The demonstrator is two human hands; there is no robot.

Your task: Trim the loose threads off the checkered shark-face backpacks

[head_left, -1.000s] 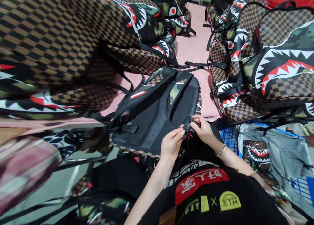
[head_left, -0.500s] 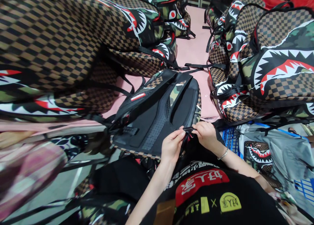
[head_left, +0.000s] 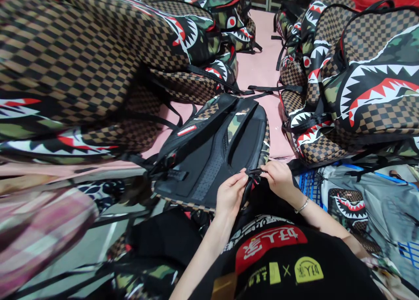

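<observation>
A backpack (head_left: 204, 175) lies back side up at the table's near edge, its black padded panel and shoulder straps showing and its checkered rim at the sides. Over its near right corner, my left hand (head_left: 231, 191) pinches a thin black strap (head_left: 255, 171) between thumb and fingertips. My right hand (head_left: 280, 180), with a bracelet at the wrist, grips the same strap a little to the right. A small dark fitting seems to sit between the fingertips, too small to make out. Both hands are close together, just in front of my black shirt.
Checkered shark-mouth backpacks (head_left: 98, 51) are heaped on the left, and more backpacks (head_left: 373, 81) stand on the right. Between them runs the pink tabletop (head_left: 258, 64). A blue crate (head_left: 307, 188) and grey bag (head_left: 382, 204) are at lower right. Plaid fabric (head_left: 49, 230) is at lower left.
My right hand has moved very slightly right, with the strap still held in both hands. The whole view has shifted a little; the backpack lies as before.
</observation>
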